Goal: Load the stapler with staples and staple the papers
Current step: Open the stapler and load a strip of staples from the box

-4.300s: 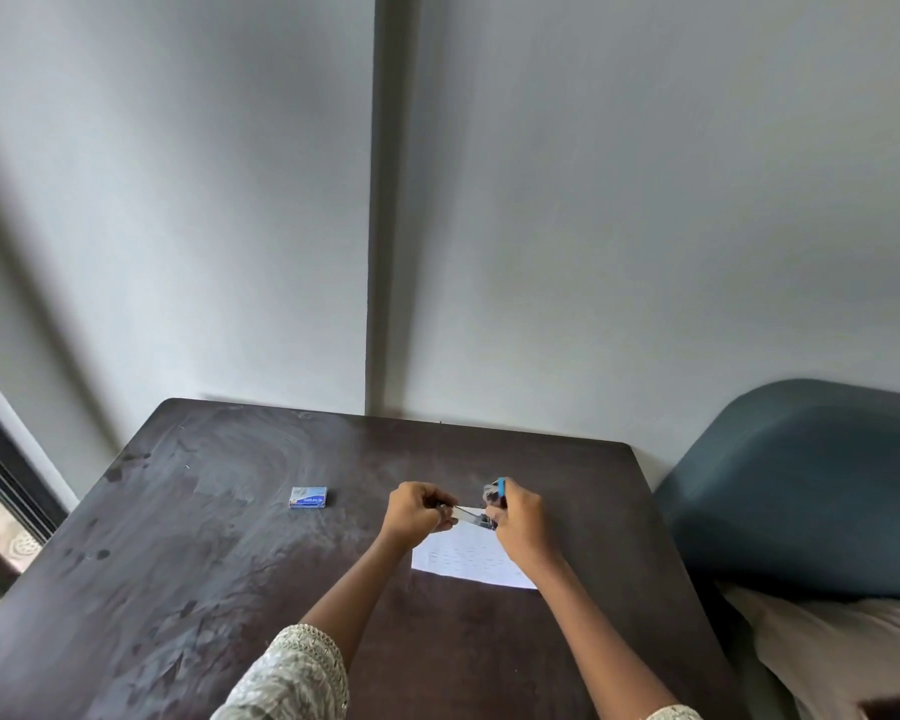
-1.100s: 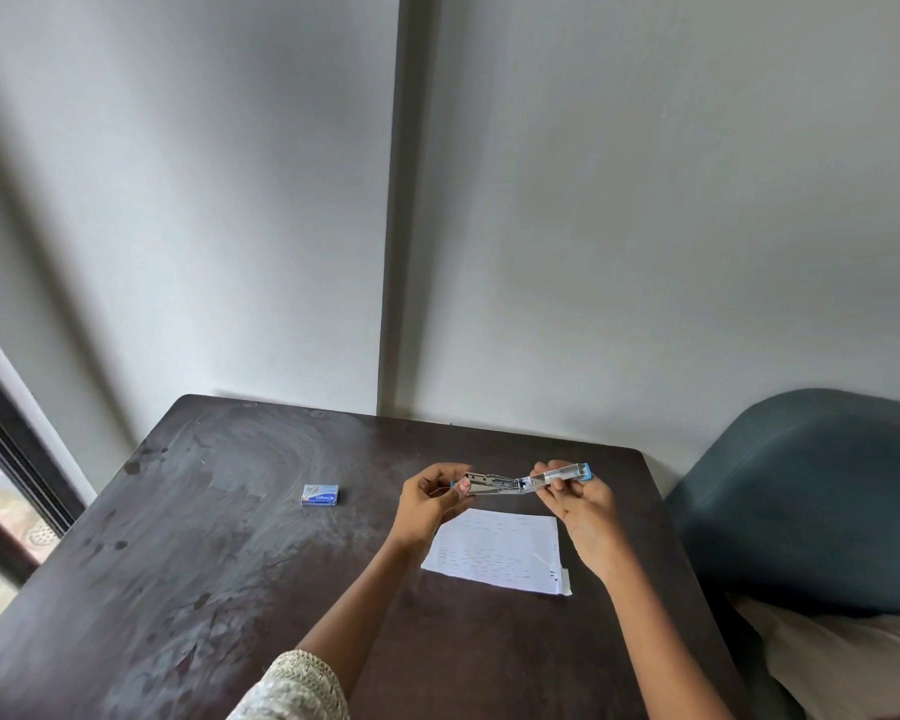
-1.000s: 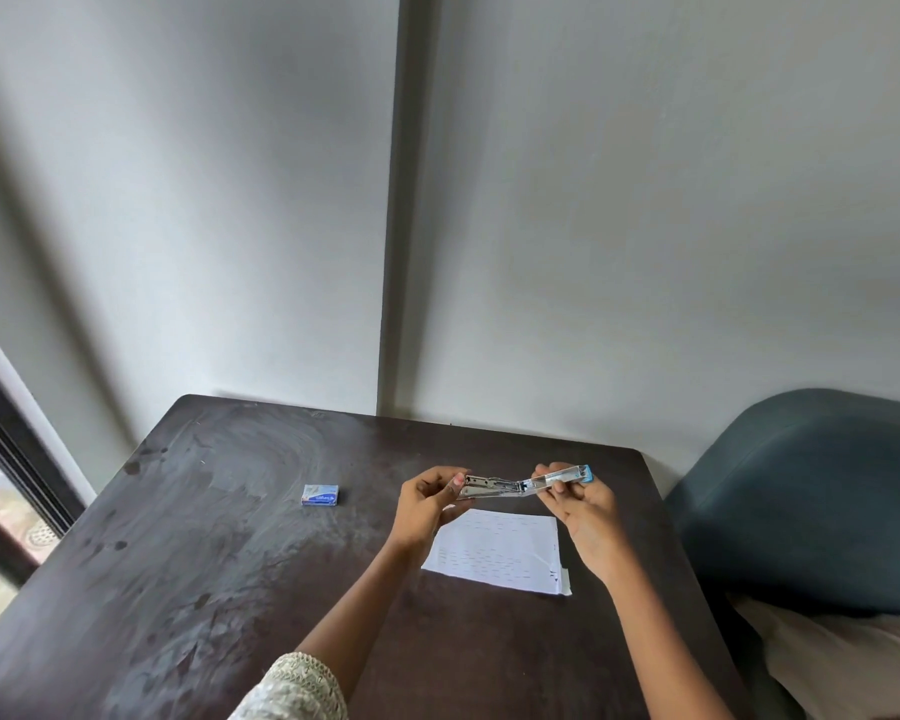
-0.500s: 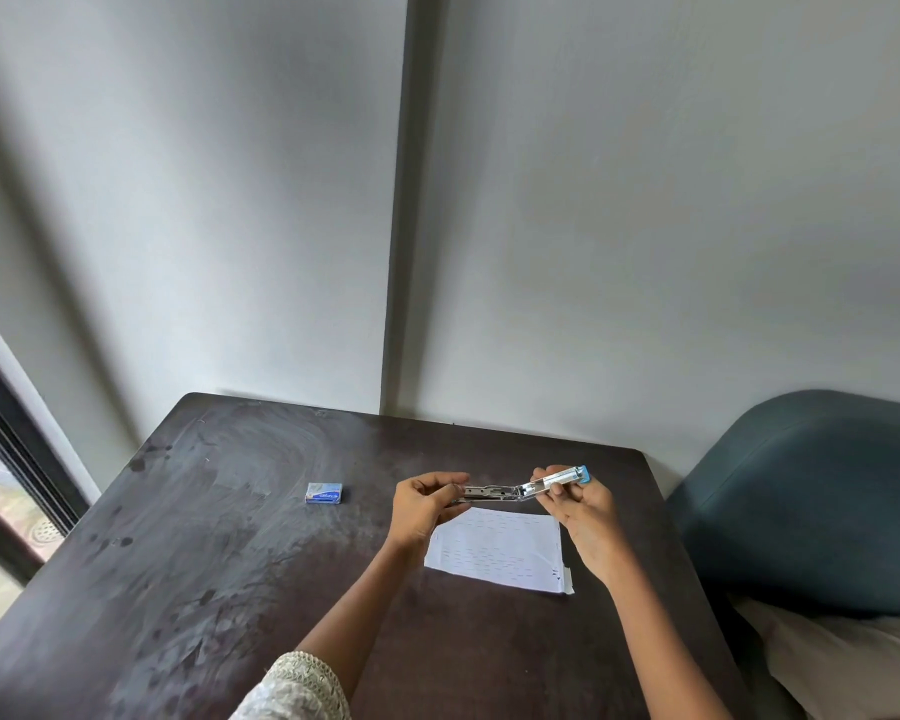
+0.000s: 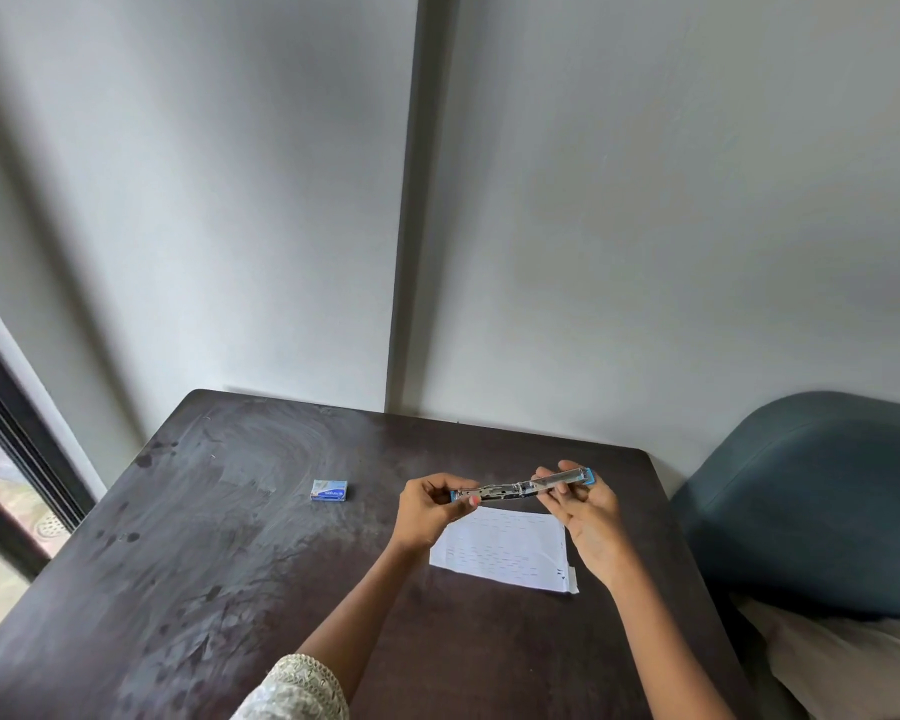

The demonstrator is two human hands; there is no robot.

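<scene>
From the head camera, the person holds the stapler (image 5: 523,488) up in the air over the dark table (image 5: 204,563), swung fully open so it makes one long strip. Its long axis runs left to right across the body, the right end tipped a little higher and farther away. The left hand (image 5: 430,509) pinches the near-left end with fingers closed narrowly on it; the right hand (image 5: 585,506) grips the blue-capped right end between thumb and fingertips, palm turned up. Both hands are holding the stapler, neither is free.

The papers (image 5: 505,545) lie flat on the table directly beneath the stapler and between the two wrists, a corner of a lower sheet peeking out at the right. The small blue staple box (image 5: 329,490) sits well off to the left, beside no other object, and looks shut, though it is too small to be sure. It lies on the left hand's side, so I'd judge that hand is the nearer one to let go and fetch staples while the right keeps the magazine facing up.
</scene>
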